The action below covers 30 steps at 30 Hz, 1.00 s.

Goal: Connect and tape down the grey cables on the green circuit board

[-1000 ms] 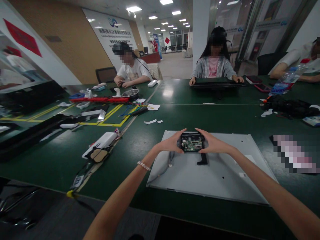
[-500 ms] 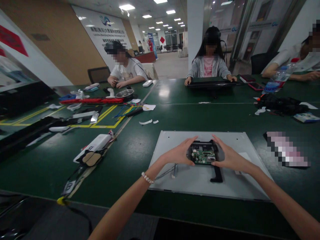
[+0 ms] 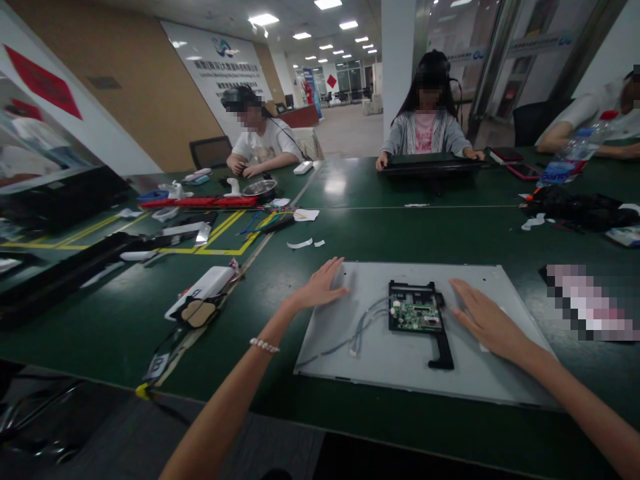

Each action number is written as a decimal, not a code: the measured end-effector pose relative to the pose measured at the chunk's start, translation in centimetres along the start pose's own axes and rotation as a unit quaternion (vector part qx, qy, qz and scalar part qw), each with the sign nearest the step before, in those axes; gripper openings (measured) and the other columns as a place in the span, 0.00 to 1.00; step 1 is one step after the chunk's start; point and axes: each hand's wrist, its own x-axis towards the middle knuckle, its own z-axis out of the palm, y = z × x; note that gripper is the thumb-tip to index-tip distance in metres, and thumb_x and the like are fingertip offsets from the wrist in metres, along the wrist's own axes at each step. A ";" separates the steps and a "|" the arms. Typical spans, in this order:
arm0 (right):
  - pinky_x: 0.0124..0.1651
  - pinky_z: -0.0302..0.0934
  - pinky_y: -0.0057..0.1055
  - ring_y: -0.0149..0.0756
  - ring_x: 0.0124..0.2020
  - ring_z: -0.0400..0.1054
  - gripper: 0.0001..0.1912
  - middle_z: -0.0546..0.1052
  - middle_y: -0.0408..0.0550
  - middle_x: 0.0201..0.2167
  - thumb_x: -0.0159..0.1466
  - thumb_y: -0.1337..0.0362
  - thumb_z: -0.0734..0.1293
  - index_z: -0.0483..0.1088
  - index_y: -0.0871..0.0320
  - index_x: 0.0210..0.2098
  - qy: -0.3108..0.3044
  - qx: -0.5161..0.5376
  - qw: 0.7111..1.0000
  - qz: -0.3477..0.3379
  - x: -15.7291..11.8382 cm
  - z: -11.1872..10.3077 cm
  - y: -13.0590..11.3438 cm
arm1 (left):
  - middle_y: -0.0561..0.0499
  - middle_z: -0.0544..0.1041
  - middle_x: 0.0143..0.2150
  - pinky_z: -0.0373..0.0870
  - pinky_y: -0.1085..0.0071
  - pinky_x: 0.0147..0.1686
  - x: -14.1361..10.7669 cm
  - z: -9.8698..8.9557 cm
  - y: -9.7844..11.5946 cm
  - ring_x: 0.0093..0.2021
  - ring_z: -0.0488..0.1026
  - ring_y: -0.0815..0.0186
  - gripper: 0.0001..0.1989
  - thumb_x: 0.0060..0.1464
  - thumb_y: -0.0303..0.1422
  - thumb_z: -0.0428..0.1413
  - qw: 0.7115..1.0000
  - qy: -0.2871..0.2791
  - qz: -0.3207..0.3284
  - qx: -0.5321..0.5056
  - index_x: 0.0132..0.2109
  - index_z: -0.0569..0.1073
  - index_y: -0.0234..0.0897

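A grey metal panel (image 3: 370, 360), like the back of a screen, lies flat on the green table in front of me. On its middle rests a black plastic bracket (image 3: 442, 352) carrying a green circuit board (image 3: 416, 316). Grey cables (image 3: 364, 325) run from the bracket towards the panel's left edge. My left hand (image 3: 323, 285), with a beaded bracelet at the wrist, is open over the panel's far left corner, fingers stretched forward. To the right of the bracket, my right hand (image 3: 480, 319) is open with its fingers extended, apart from the board.
A pixelated pink item (image 3: 590, 303) lies right of the panel. To the left are a white battery-like pack (image 3: 205, 293) and a long black strip (image 3: 85, 267). Paper scraps (image 3: 300, 244) lie beyond the panel. Across the table, a person holds a dark flat panel (image 3: 435, 165).
Both hands have let go of the bracket with the circuit board and moved apart, the left to the panel's far left corner, the right to the right. The bracket stays on the panel.
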 end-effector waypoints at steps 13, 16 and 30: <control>0.66 0.50 0.51 0.49 0.67 0.51 0.33 0.55 0.53 0.69 0.68 0.50 0.54 0.46 0.54 0.69 -0.005 -0.074 0.997 -0.009 -1.5 -0.6 1.6 | 0.42 0.40 0.73 0.29 0.47 0.66 -0.9 3.1 -0.6 0.72 0.39 0.53 0.39 0.61 0.55 0.42 0.993 0.035 0.015 0.108 0.71 0.44 0.42; 0.66 0.51 0.51 0.48 0.67 0.52 0.32 0.56 0.53 0.68 0.69 0.51 0.53 0.46 0.54 0.69 0.001 -0.077 0.997 -0.003 -1.8 -0.8 1.8 | 0.45 0.44 0.73 0.33 0.48 0.66 -0.1 2.0 -1.0 0.71 0.41 0.55 0.34 0.62 0.52 0.42 0.990 0.054 0.027 0.125 0.70 0.48 0.44; 0.66 0.50 0.51 0.48 0.67 0.52 0.32 0.57 0.53 0.68 0.69 0.51 0.53 0.45 0.53 0.69 0.010 -0.061 0.998 0.008 -1.7 -0.8 1.9 | 0.36 0.58 0.68 0.55 0.54 0.60 7.0 -1.5 -7.4 0.67 0.55 0.53 0.27 0.66 0.44 0.40 0.951 0.155 -0.178 0.200 0.65 0.59 0.35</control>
